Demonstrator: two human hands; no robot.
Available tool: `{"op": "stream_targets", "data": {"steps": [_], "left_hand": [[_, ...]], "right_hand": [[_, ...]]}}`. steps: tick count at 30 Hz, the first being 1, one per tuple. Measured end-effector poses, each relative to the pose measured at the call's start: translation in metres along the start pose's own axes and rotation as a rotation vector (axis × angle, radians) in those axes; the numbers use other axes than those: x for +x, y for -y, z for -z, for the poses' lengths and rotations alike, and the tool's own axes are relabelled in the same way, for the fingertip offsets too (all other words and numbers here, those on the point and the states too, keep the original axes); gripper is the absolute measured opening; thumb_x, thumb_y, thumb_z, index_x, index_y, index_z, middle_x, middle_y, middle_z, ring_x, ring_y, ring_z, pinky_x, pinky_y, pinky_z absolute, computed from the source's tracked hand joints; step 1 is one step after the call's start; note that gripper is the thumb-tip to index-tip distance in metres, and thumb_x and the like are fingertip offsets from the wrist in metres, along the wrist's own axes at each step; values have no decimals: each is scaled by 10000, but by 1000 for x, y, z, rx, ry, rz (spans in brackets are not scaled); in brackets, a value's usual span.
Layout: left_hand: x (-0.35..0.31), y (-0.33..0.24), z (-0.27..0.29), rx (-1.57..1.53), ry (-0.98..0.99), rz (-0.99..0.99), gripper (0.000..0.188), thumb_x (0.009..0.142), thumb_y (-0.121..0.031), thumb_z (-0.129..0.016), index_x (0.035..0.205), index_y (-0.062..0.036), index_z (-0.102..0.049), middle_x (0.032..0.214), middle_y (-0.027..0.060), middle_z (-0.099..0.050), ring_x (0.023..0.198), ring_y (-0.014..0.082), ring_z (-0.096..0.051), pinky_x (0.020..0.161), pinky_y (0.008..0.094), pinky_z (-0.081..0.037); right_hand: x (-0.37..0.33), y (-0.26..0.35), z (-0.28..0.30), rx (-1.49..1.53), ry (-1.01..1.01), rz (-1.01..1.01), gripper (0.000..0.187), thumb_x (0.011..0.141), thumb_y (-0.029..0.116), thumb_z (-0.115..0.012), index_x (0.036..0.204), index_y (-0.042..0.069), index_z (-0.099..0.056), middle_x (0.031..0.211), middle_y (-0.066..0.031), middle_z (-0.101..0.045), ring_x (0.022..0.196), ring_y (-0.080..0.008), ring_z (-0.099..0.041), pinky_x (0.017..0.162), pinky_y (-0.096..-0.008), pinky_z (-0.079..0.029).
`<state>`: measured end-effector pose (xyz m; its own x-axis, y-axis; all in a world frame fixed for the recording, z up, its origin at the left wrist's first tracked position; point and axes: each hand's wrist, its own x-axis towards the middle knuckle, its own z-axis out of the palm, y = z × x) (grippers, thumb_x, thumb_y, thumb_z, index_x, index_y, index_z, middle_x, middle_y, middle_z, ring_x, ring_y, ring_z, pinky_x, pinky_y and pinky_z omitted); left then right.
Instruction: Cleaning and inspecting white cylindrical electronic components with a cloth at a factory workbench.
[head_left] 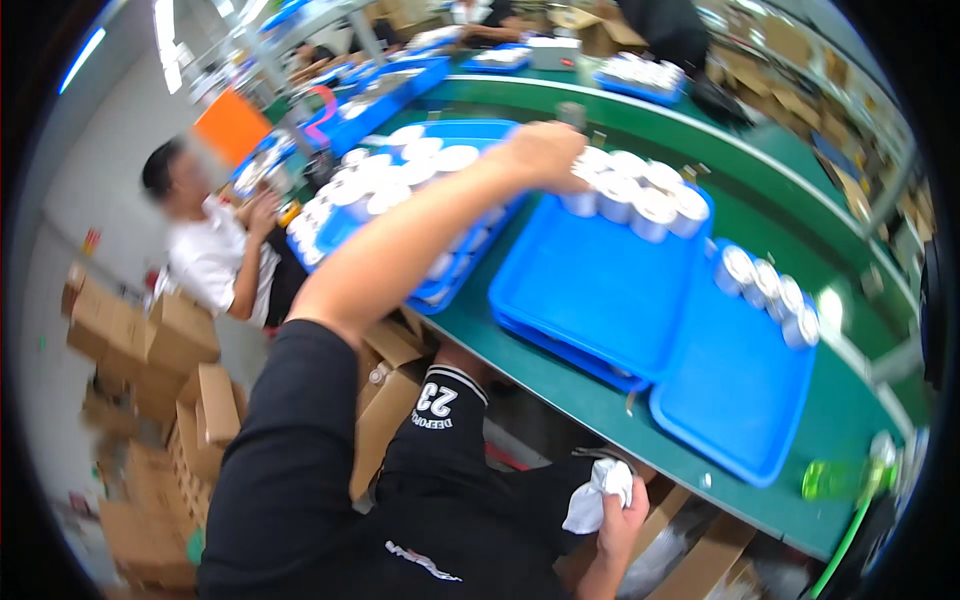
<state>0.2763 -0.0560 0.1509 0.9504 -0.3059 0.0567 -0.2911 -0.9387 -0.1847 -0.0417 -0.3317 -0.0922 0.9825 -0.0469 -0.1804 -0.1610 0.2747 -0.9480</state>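
Note:
My left hand (545,157) reaches over the far left corner of the middle blue tray (590,285), beside a cluster of white cylinders (652,210) with silvery-grey sides. Its fingers curl downward, and whatever they grip is hidden and blurred. A small grey cylinder (572,115) shows just beyond that hand. Low in front of my body, my right hand (622,515) is closed on a crumpled white cloth (598,497). To the right, another blue tray (735,395) bears a short row of similar cylinders (765,285) at its far end.
Left of the middle tray, stacked blue trays (440,290) carry many white cylinders. A green bottle (835,480) lies at the right of the green table (480,335). Cardboard boxes (160,340) fill the left floor. A co-worker (215,245) sits at the left.

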Motion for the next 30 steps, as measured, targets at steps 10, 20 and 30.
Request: {"op": "stream_targets", "data": {"steps": [10, 20, 30], "left_hand": [[-190, 192, 53, -186, -86, 239, 447, 809, -341, -680, 1115, -17, -659, 1000, 144, -648, 851, 262, -648, 776, 368, -521], [-190, 233, -11, -180, 77, 401, 536, 639, -511, -770, 841, -18, -709, 822, 171, -685, 825, 320, -665, 717, 428, -527], [-217, 249, -20, -303, 41, 241, 420, 584, -304, -775, 908, -44, -710, 817, 159, -691, 817, 316, -668, 743, 409, -537]], "right_hand": [[-4, 18, -55, -192, 155, -84, 338, 811, 61, -578, 1139, -15, -559, 1032, -86, -617, 950, -180, -596, 845, -301, -472], [12, 11, -135, -347, 456, -119, 284, 896, 38, -576, 1171, -24, -546, 1060, -97, -623, 938, -163, -591, 796, -277, -483], [4, 18, -200, -412, 581, -117, 289, 895, 42, -556, 1172, -38, -537, 1041, -76, -609, 941, -138, -552, 839, -286, -456]]}}
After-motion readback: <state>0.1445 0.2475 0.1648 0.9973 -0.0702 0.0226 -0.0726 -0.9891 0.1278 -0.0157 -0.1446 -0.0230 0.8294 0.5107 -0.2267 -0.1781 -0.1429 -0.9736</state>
